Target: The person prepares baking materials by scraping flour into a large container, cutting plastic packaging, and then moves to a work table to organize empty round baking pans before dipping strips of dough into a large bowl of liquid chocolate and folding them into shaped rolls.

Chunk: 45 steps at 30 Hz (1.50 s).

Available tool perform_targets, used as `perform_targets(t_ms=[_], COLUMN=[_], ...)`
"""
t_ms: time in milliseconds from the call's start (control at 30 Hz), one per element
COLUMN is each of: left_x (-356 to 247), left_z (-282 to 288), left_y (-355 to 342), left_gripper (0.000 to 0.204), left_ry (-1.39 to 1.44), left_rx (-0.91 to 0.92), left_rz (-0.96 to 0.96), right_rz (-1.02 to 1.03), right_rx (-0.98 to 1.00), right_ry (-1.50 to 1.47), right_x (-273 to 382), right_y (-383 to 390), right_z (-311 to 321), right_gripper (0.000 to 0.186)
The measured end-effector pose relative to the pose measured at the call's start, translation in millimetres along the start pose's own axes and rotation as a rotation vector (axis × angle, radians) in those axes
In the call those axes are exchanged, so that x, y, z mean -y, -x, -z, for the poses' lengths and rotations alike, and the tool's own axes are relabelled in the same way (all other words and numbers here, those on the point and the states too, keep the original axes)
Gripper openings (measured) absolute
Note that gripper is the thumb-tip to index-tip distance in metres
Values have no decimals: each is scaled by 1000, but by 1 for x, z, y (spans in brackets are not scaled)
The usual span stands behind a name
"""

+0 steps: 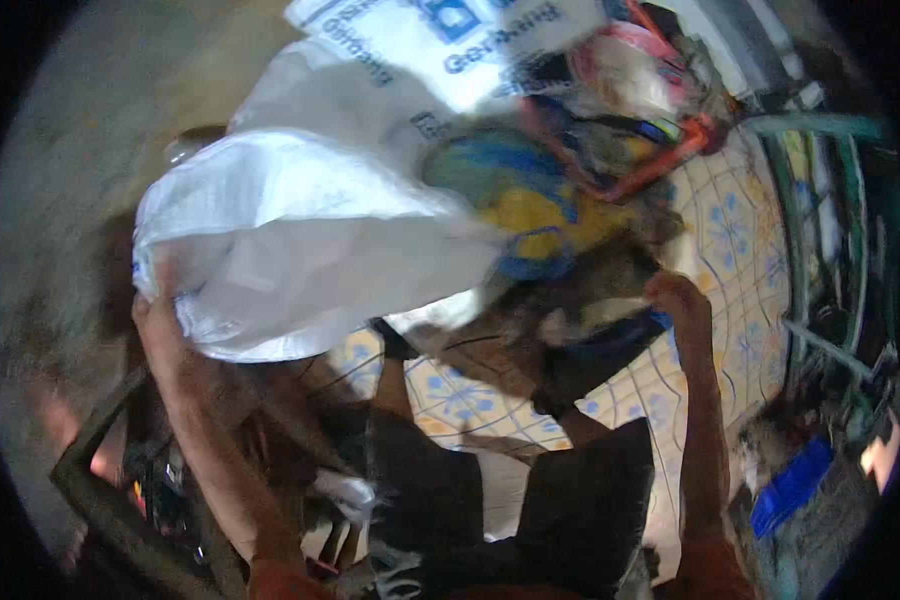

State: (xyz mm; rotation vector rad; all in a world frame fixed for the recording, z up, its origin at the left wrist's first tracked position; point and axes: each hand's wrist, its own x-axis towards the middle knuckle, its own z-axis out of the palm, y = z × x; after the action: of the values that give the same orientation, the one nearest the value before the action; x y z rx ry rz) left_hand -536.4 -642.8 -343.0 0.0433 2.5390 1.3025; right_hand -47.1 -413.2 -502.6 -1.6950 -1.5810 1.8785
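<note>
Tiled floor (740, 225), cream with blue floral motifs, extends to the right and near side, giving way to dull grey-brown ground (80, 190) at far left. Largest above it is the white sack (280, 190), left of centre, its wide mouth gaping toward the near side; the walls look thin, light and soft, probably of slightly slippery woven plastic, and likely to collapse unless the rim is held apart. Right of the sack lies a heap (545, 225) of yellow, blue and dark material, apparently cloth: limp, not fragile, and best gathered by the handful. Farther right stands a green rack (855, 230); at the near right, a blue object (792, 487), its kind unclear. Smallest are the hands. Left hand (156, 300): fingers closed on the left rim of the sack, a sound place of hold. Right hand (678, 298): fingers curled at the right edge of the heap; blur prevents telling whether they pinch it or how tightly
</note>
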Motion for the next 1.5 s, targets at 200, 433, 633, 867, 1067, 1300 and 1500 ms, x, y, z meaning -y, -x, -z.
perform_targets(t_ms=[200,433,633,867,1067,1300,1500], left_x=[-38,-85,-30,12,29,48,64], left_z=[43,103,120,168,196,202,200], left_y=[-26,-84,-174,-207,-196,-180,-170], left_gripper=[44,50,39,41,43,45,46], left_ry=[25,101,286,168,105,76,60], left_rx=[292,93,-1,-163,-213,-213,-202], left_rz=[-66,-2,-599,-279,-136,-39,13], right_rz=[705,506,296,203,171,149,139], right_rx=[636,583,485,435,414,409,383], right_ry=[252,1198,1419,1443,1443,1435,1436], right_x=[200,171,101,52,34,16,4], right_y=[27,-157,-206,-187,-167,-147,-152], right_z=[-296,-484,-500,-506,-495,-455,-435], right_gripper=[27,40,40,41,42,44,46])
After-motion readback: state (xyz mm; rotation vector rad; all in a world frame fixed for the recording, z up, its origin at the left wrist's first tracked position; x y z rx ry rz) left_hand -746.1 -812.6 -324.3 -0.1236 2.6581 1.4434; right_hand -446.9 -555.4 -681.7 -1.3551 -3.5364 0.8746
